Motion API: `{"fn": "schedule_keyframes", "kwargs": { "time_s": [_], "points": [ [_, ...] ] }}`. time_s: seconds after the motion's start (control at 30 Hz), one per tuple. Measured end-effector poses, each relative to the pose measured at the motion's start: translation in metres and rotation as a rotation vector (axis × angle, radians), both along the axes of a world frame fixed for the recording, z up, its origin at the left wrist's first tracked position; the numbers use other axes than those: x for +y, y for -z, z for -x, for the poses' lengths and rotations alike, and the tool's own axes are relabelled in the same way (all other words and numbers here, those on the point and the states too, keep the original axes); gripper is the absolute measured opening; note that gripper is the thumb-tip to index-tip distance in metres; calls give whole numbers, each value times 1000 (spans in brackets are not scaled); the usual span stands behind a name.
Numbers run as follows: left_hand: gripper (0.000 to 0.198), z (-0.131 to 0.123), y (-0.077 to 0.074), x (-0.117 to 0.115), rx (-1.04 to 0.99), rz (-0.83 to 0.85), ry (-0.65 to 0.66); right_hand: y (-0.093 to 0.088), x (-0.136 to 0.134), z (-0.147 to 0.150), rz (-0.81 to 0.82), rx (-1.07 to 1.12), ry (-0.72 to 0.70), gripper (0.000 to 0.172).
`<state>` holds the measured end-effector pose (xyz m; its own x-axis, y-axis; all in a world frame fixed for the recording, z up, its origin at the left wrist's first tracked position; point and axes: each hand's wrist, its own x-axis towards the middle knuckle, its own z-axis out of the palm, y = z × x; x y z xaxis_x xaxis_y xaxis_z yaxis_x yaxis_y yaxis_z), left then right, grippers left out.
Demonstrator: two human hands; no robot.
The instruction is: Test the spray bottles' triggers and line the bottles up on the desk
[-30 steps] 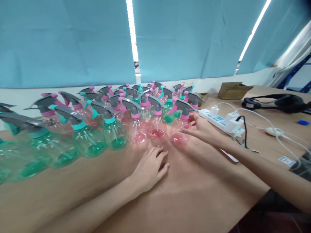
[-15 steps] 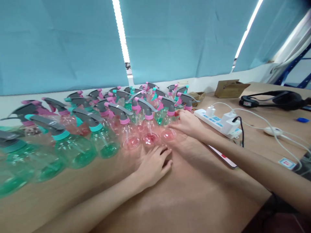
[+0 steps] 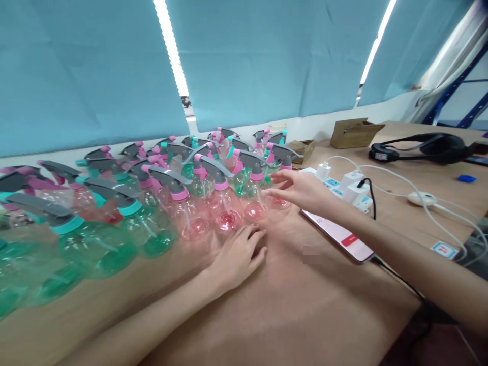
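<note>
Rows of see-through spray bottles stand close together, green or pink with grey trigger heads. My left hand point(image 3: 237, 260) lies on the table with its fingers loosely bent and holding nothing. Its fingertips are just in front of a pink spray bottle point(image 3: 225, 209). Beside the pink spray bottle point(image 3: 254, 208) at the right end of the front row hovers my right hand point(image 3: 303, 192), empty, thumb and fingers apart. Partly behind its fingertips is another pink bottle point(image 3: 281, 202); whether they touch it I cannot tell. A green spray bottle point(image 3: 150, 229) stands further left.
A lit phone point(image 3: 339, 236) with a cable lies under my right forearm. Behind it is a white power strip point(image 3: 364, 203) with chargers and cords. A brown cardboard box point(image 3: 353, 134), black goggles-like headgear point(image 3: 430, 147) and a white round device point(image 3: 421, 199) are on the right.
My right hand has drawn away from the front right pink bottle, and its fingers have spread. My left hand stays on the table. The view has turned slightly right, uncovering more of the phone.
</note>
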<state>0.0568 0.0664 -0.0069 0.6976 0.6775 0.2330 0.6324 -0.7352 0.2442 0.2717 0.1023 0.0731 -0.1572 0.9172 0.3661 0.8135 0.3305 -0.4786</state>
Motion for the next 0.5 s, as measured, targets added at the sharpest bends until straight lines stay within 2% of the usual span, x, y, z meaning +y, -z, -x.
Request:
{"fn": "schedule_keyframes", "kwargs": {
  "time_s": [0.1, 0.23, 0.33, 0.4, 0.5],
  "points": [
    [30, -3, -1, 1, -11, 12, 10, -5, -11, -25, 62, 113, -35, 38],
    [30, -11, -1, 1, -37, 14, 32, 3, -7, -51, -17, 124, 151, 35],
    [29, -16, -1, 1, -61, 11, 52, 18, 12, -59, -3, 135, 167, 50],
    [29, -19, -1, 0, -75, 8, 65, 26, 27, -57, 11, 134, 113, 64],
    [30, -20, -1, -1, -92, 6, 81, 30, 46, -50, 14, 109, -8, 75]
  ]
}}
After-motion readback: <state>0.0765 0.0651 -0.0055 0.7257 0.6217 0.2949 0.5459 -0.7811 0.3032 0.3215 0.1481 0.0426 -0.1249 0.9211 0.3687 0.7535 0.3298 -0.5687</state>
